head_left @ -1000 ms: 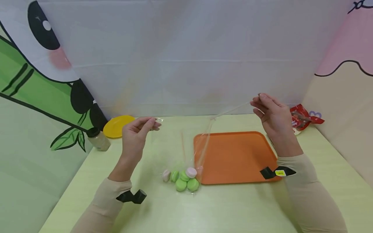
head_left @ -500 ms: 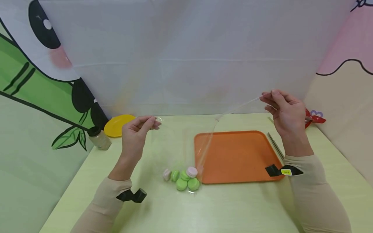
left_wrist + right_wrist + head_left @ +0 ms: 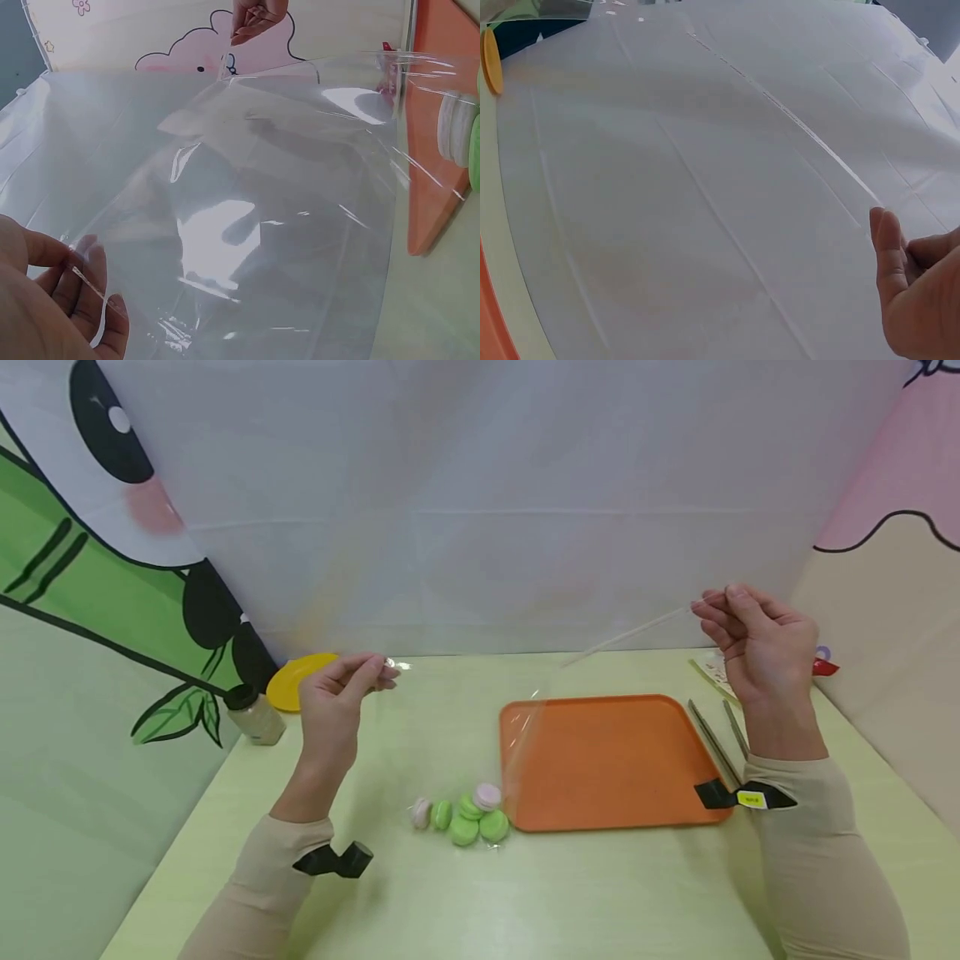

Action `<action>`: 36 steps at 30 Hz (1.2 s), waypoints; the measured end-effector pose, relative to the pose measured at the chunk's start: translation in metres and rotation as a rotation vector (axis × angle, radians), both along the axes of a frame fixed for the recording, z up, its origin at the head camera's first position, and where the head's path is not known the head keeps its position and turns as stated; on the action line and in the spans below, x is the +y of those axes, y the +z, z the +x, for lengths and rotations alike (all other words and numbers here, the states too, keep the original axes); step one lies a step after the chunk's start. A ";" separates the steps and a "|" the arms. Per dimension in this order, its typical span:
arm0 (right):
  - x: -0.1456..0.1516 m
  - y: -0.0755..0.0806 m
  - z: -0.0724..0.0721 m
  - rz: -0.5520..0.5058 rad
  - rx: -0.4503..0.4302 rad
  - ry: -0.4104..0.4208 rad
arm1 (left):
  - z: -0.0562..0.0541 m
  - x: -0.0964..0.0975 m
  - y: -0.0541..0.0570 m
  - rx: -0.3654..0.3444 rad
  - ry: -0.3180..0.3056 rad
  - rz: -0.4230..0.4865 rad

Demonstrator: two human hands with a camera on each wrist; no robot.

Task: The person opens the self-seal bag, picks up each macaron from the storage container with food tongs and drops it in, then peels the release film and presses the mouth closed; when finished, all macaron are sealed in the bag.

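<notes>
A clear plastic bag (image 3: pixel 292 187) stands above the pale table, with several green macarons (image 3: pixel 463 832) and pale pink ones (image 3: pixel 487 797) at its bottom. My left hand (image 3: pixel 337 697) pinches the bag's upper left edge between thumb and fingers. Higher and to the right, my right hand (image 3: pixel 768 647) pinches the end of a thin clear strip (image 3: pixel 630 633). That strip runs taut and slanting down toward the bag's upper right side. In the right wrist view the strip (image 3: pixel 802 127) meets the right fingertips (image 3: pixel 885 225). Much of the bag's outline is too transparent to follow in the head view.
An orange tray (image 3: pixel 615 768) lies right of the macarons, partly seen through the bag. Thin greenish sticks (image 3: pixel 712 739) lie along its right side. A red wrapper (image 3: pixel 825 667) is partly hidden behind my right hand. At back left are a yellow plate (image 3: pixel 296 681) and a dark-lidded jar (image 3: pixel 257 718).
My right hand has moved right and slightly up, drawing out a longer length of strip from the bag. The left hand has shifted slightly left, and the macarons with it.
</notes>
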State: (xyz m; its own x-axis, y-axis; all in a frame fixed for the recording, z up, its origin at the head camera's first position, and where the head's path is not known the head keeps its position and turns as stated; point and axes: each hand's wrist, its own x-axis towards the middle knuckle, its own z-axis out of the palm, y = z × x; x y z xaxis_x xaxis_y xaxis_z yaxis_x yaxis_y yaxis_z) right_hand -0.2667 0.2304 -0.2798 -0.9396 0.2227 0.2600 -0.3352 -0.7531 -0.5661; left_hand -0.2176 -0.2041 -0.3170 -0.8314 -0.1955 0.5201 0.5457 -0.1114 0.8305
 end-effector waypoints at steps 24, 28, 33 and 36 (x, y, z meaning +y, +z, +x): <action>-0.042 -0.067 -0.033 0.380 -0.351 0.157 | 0.002 -0.006 -0.001 -0.021 0.007 0.047; -0.040 -0.084 -0.042 0.702 -0.432 0.125 | 0.002 -0.006 -0.001 -0.021 0.004 0.044; -0.019 -0.093 -0.053 1.291 -0.454 0.152 | 0.001 -0.004 0.001 -0.022 -0.003 0.043; -0.005 -0.094 -0.058 1.450 -0.428 0.228 | 0.000 -0.004 0.002 -0.022 -0.004 0.042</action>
